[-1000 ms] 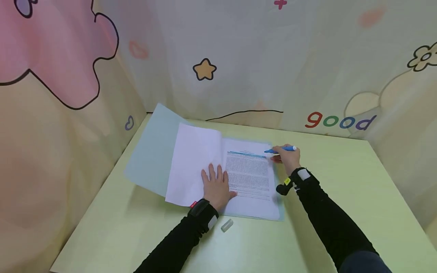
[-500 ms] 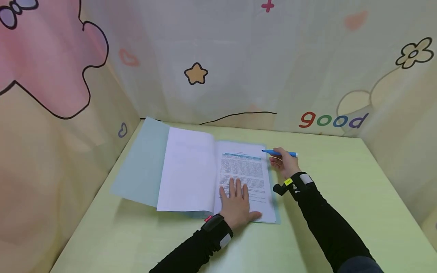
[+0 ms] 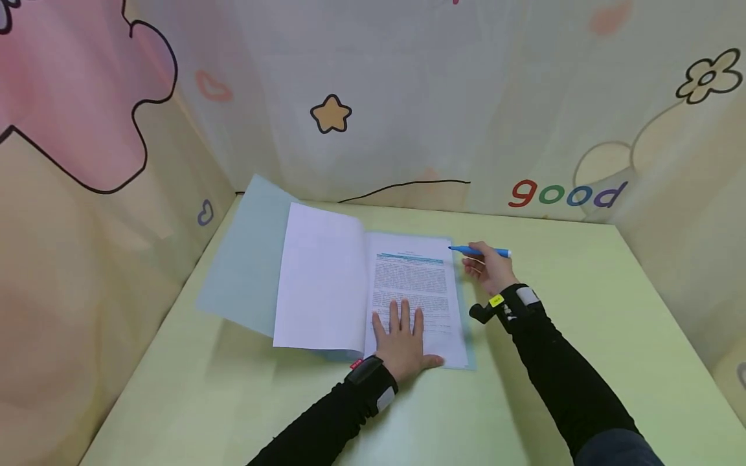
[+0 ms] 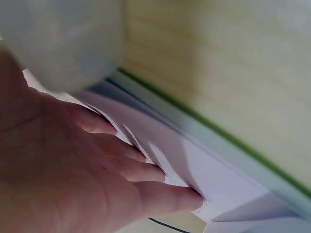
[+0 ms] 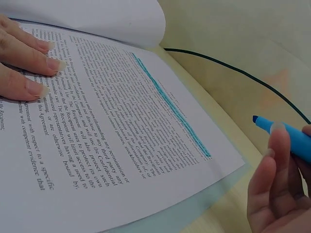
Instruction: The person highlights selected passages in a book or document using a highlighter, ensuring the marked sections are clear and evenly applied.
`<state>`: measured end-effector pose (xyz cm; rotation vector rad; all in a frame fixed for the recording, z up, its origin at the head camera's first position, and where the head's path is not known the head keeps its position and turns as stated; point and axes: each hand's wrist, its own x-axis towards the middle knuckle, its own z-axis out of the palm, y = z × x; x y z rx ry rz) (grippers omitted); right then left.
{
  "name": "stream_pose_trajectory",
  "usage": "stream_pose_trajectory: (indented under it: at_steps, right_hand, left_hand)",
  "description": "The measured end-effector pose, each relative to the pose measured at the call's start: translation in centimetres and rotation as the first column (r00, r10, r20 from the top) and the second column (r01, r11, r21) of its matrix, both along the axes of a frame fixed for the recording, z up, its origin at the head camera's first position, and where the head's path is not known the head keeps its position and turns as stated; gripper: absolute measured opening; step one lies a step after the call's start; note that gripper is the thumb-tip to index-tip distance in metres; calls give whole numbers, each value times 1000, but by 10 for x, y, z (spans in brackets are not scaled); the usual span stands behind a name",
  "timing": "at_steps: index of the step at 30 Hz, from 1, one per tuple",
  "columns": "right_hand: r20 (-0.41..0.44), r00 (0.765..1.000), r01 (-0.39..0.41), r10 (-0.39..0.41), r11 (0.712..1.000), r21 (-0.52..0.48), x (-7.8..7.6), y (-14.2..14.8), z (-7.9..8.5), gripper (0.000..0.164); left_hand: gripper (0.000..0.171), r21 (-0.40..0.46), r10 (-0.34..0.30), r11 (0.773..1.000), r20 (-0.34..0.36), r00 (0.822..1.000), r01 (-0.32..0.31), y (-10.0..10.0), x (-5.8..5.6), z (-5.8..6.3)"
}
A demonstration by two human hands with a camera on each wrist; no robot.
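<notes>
My left hand (image 3: pixel 402 349) lies flat with spread fingers on the lower part of a printed page (image 3: pixel 408 278); its fingertips also show in the right wrist view. My right hand (image 3: pixel 492 270) pinches an uncapped blue marker (image 5: pixel 286 136) beside the page's upper right edge. The marker's dark tip points left, apart from the paper. A blue stroke (image 5: pixel 170 104) runs across a line of text near the top of the page. The page belongs to a document in a light blue folder (image 3: pixel 247 252), whose cover is swung open to the left.
A blank turned-over sheet (image 3: pixel 320 285) stands partly raised left of the printed page. Pale yellow table (image 3: pixel 559 310) surrounds the folder, with a printed curtain (image 3: pixel 402 116) behind it. A blurred pale rounded thing (image 4: pixel 63 43) fills the left wrist view's upper left.
My left hand has slid right from the turned sheet onto the printed page. My right hand has drawn the marker tip off the stroke's end. A small grey piece near the folder is now out of sight.
</notes>
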<state>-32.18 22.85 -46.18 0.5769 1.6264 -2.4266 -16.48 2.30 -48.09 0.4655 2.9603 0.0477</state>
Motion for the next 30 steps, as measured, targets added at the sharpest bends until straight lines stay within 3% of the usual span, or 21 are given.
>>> stream_pose_trajectory:
  at_steps: [7,15,18,21,24,27,30]
  right_hand:
    - [1,1000,-1,1,1000,-21,-4,6,4,18]
    - [14,1000,-8,8,999,-33,-1,10,4,17]
    - [19,1000,-8,9,999,-37,0,10,5,17]
    - [21,1000,-14,15,999,-49,1,10,7,17]
    - [19,1000,-21,22,998,-60,2,10,8,17]
    - [18,1000,-18,19,997,-68,3,10,7,17]
    - [16,1000,-14,16,997,-71,1,9,7,18]
  left_hand:
    - [81,36,4,999,12,1000,-5,-3,-8,1]
    - [68,7,-24,1000,1,1000,24,-6,-11,5]
    - [57,44,-40,998,-29,999,42,-8,-15,5]
    - [40,116,-33,992,-107,994,45,-12,-21,4]
    - [26,263,37,965,-166,985,8,-20,-27,4]
    - [26,423,137,905,-188,973,-46,-32,-28,11]
    - [32,521,233,850,-229,945,-84,-46,-27,18]
